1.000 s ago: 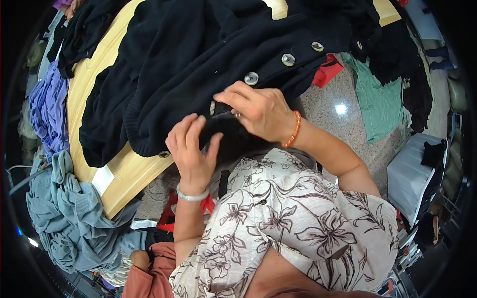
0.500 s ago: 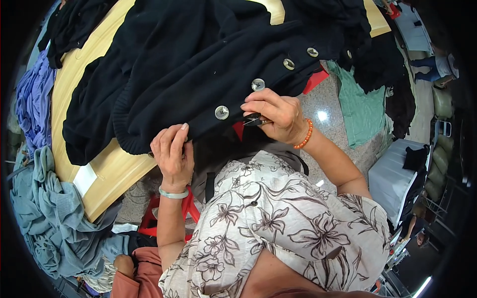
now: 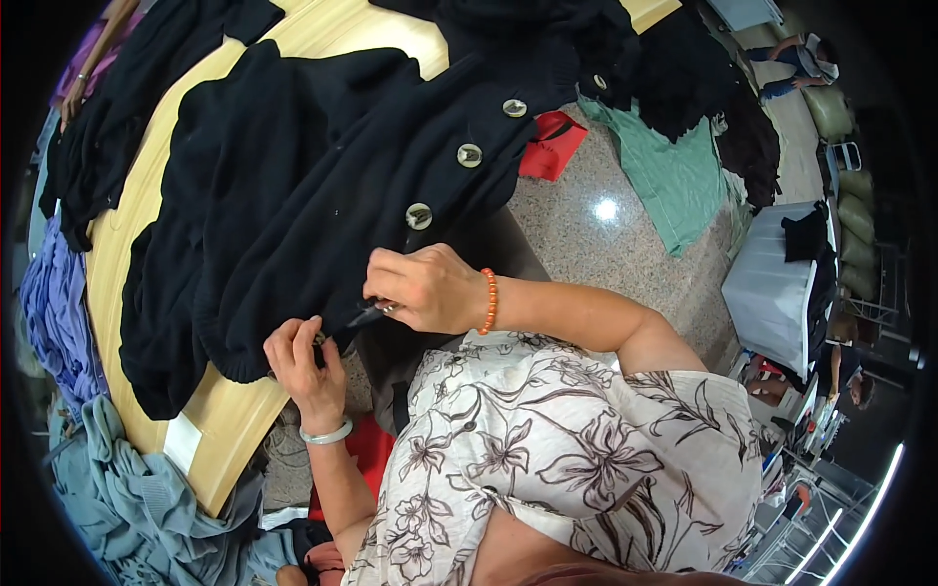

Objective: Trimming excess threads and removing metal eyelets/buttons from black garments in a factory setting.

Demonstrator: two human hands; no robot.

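Note:
A dark navy knitted cardigan (image 3: pixel 283 186) lies spread over the table, its buttoned edge running toward me. Large pale buttons line that edge, the nearest uncovered one (image 3: pixel 418 216) just above my right hand. My left hand (image 3: pixel 305 371) pinches the cardigan's front edge near its ribbed hem, with a button partly hidden under the fingers. My right hand (image 3: pixel 428 289) is closed around small dark thread snips (image 3: pixel 365 316). Their tips point at the edge beside my left fingers; whether they touch the cloth I cannot tell.
A yellow wooden table (image 3: pixel 234 430) carries the cardigan and more dark garments. Lilac clothes (image 3: pixel 61 313) and grey-blue knitwear (image 3: pixel 137 498) are heaped on the left. A red tag or bag (image 3: pixel 552 146) and a green garment (image 3: pixel 664 176) lie to the right. Another person's hand (image 3: pixel 73 98) is at far left.
My right hand has moved left and down with the snips, closer to my left hand. The left hand now pinches the edge nearer the hem. The whole view has shifted.

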